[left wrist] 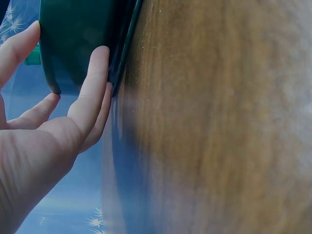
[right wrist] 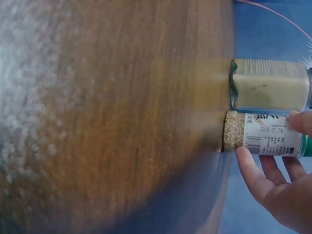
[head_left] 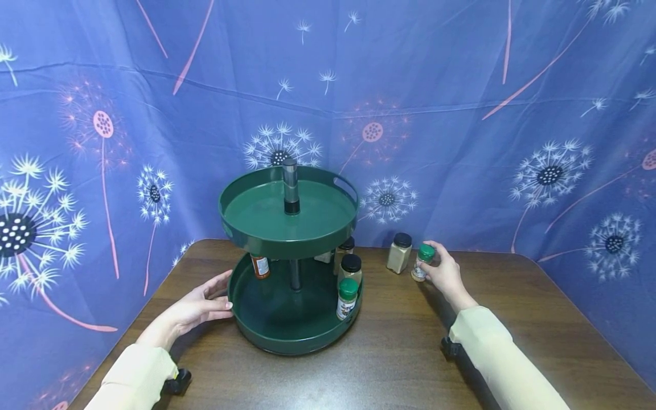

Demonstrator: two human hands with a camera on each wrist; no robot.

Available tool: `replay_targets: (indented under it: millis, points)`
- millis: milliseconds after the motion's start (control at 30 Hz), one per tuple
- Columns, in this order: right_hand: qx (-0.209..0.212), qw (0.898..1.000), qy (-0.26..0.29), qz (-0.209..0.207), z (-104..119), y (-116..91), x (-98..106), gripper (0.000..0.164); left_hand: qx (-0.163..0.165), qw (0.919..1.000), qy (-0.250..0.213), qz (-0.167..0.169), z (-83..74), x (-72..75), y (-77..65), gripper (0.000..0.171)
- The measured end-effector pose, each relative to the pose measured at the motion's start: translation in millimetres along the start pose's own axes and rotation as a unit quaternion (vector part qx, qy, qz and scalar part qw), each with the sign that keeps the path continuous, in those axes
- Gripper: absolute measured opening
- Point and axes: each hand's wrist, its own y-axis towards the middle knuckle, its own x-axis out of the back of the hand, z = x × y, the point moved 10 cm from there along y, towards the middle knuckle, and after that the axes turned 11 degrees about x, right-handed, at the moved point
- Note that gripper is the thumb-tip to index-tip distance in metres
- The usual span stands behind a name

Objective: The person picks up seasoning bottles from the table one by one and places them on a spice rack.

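Note:
A two-tier dark green turntable rack (head_left: 287, 340) stands on the wooden table. My left hand (head_left: 197, 306) touches the outer wall of its lower tray at the left, fingers extended; the left wrist view shows the fingertips against the green wall (left wrist: 73, 44). At the right, my right hand (head_left: 447, 278) holds a green-capped spice jar (head_left: 419, 274) between thumb and fingers. That jar (right wrist: 270, 134) has a white printed label and pale grains inside, and its base is at the tabletop. Beside it stands a square, black-capped spice jar (head_left: 398, 256) of beige powder.
On the lower tray's right side are another green-capped jar (head_left: 347, 302) and black-capped jars (head_left: 351, 267). An orange-red jar with a white label (head_left: 260, 266) sits at its back left, partly hidden by the upper tray (head_left: 256, 210). A blue dandelion-print cloth (head_left: 435, 68) hangs behind the table.

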Motion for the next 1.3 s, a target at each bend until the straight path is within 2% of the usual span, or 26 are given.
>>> replay_targets:
  millis: [300, 767, 1033, 1300]
  points:
    - [0.003, 1.0, -0.011, -0.002, -1, 1, 0, 0.06, -0.002, 1.0, -0.004, 0.0, 0.3, -0.1, 0.8, 0.088]
    - [0.038, 0.998, -0.043, -0.001, 11, 1, 6, 0.059, 0.002, 1.0, -0.004, -0.003, 2.8, 3.2, 4.1, 0.087]
    - [0.07, 0.995, -0.07, -0.021, 19, 3, 16, 0.061, 0.006, 0.9999, -0.005, -0.007, 3.2, 3.4, 3.9, 0.088]
    - [0.079, 0.993, -0.071, -0.045, 27, 3, 23, 0.061, 0.005, 1.0, -0.006, -0.005, 3.7, 3.6, 4.6, 0.087]
